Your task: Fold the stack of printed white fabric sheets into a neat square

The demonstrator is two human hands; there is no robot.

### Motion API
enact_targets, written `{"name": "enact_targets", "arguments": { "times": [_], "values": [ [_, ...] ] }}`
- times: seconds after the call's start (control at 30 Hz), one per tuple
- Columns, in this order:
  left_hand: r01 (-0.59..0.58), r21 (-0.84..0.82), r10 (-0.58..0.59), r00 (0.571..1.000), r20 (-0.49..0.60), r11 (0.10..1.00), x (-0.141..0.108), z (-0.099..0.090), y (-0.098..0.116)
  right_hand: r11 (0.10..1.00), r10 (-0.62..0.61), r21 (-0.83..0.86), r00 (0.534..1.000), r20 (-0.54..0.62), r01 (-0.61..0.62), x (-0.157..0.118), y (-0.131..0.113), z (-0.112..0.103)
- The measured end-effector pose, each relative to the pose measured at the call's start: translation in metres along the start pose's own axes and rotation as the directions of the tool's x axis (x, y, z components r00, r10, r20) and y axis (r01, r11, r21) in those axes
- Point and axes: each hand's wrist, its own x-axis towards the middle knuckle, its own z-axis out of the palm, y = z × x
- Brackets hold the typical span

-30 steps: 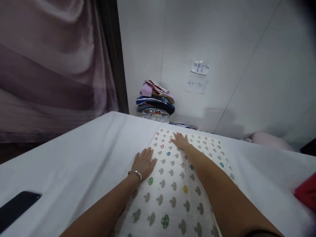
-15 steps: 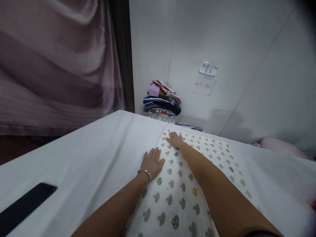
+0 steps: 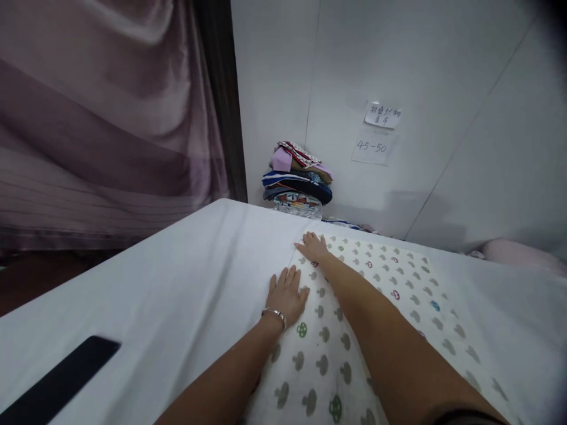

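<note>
A cream cloth (image 3: pixel 325 354) printed with grey, green, red and blue mushrooms lies on the white-covered table (image 3: pixel 186 265). My left hand (image 3: pixel 287 295), with a silver bracelet at the wrist, rests palm down on the cloth's left edge, fingers stretched out. Farther away, my right hand (image 3: pixel 312 247) presses flat near the cloth's far left corner, fingers spread. Part of the cloth lies under my right forearm, hidden from view. The near end of the cloth runs out of the picture between my arms.
At the left front lies a dark flat object (image 3: pixel 66 378). Folded clothes (image 3: pixel 297 177) are stacked beyond the table's far edge, against the wall. Paper notes (image 3: pixel 372 147) hang on the wall. A pink curtain (image 3: pixel 106 130) covers the left side; a pinkish bundle (image 3: pixel 518 254) lies at right.
The whole view has shifted slightly, so most things appear farther right. My right hand has moved a little toward the cloth's far left corner. Both hands stay flat on the cloth.
</note>
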Motion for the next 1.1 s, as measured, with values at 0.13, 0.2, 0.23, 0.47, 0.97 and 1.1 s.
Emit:
{"name": "enact_targets", "arguments": {
  "times": [0.13,0.2,0.23,0.47,0.97,1.1],
  "values": [
    [-0.001,-0.022,0.001,1.000,-0.008,1.000,0.000,0.000,0.001,1.000,0.006,-0.012,1.000,0.001,-0.006,0.002,0.000,0.001],
    [0.002,-0.027,-0.003,1.000,-0.012,1.000,0.000,0.000,0.001,1.000,0.005,-0.018,1.000,-0.015,-0.006,-0.002,0.000,0.001],
    [0.003,-0.026,-0.003,1.000,-0.015,1.000,0.000,0.000,0.001,1.000,0.000,-0.018,1.000,-0.019,-0.001,-0.004,0.000,0.001],
    [-0.001,0.003,0.001,1.000,-0.006,1.000,0.000,0.000,0.001,1.000,-0.005,0.030,1.000,0.024,0.004,-0.011,-0.008,-0.004],
    [-0.010,0.037,0.011,1.000,-0.013,0.999,0.001,-0.004,0.002,0.988,-0.121,0.099,0.993,-0.003,0.121,-0.090,-0.020,-0.003],
    [-0.006,0.040,0.006,1.000,-0.008,0.999,0.001,-0.007,0.003,0.991,-0.059,0.120,0.998,-0.021,0.061,-0.127,-0.017,-0.013]
  ]
}}
